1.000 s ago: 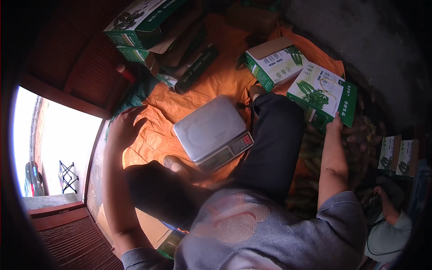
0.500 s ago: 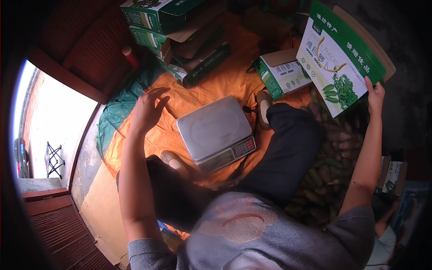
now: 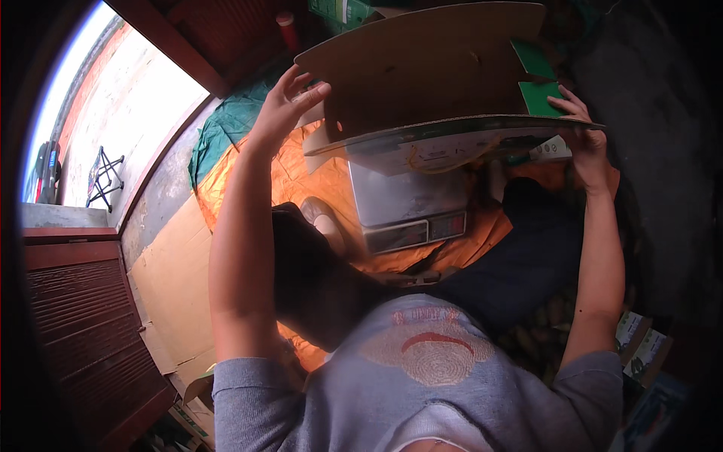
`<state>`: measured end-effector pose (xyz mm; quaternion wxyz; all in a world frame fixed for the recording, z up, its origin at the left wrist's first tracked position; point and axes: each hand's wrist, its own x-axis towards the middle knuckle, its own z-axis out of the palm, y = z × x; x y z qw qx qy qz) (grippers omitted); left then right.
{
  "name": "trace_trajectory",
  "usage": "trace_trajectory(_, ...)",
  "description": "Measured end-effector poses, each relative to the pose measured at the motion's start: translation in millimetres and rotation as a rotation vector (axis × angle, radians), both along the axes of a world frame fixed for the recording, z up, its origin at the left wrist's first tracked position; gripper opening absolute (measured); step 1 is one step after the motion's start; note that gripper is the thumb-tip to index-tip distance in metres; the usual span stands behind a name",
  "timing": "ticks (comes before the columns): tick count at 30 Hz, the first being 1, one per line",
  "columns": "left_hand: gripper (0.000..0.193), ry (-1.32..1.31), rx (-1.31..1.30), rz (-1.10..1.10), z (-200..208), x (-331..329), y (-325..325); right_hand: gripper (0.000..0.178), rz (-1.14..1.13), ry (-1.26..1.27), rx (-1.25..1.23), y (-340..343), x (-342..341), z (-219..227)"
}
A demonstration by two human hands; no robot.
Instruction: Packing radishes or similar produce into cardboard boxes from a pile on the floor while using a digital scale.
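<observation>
An opened cardboard carton is held up in front of me, its brown inside facing me and its printed white-and-green side turned downward. My right hand grips its right end, with fingers beside a green end flap. At the carton's left end is my left hand, fingers and thumb apart; whether it presses on the cardboard I cannot tell. Below the carton stands a silver weighing scale with a keypad and display along its near edge. The carton covers the scale's far part.
An orange sheet lies under the scale, with a green sheet beyond its left side. Flattened cardboard lies at the left by a dark red louvred door. Smaller cartons stand at the lower right, near long vegetables partly in shadow.
The carton has come from the far right to in front of me, tilted and spread open. My left hand has moved up and right to its left end. My right hand still grips it.
</observation>
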<state>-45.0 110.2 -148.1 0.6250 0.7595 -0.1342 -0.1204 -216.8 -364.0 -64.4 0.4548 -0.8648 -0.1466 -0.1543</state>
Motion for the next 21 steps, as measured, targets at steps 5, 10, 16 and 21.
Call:
trace_trajectory(5, 0.027, 0.145, -0.016, 0.092, -74, 25, 28, 0.040, 0.017, 0.172, 0.106, 24, 10, -74)
trace_trajectory(10, 0.022, 0.055, 0.129, 0.054, -85, 18, 16, 0.036, 0.031, 0.341, 0.002, 7, -13, -101)
trace_trajectory(16, 0.021, 0.072, 0.139, -0.128, -81, 16, 6, 0.030, -0.060, 0.552, 0.042, -15, -39, -114)
trace_trajectory(21, 0.021, -0.030, 0.331, -0.108, -75, 4, -10, 0.023, -0.119, 0.438, -0.063, -12, -50, -110)
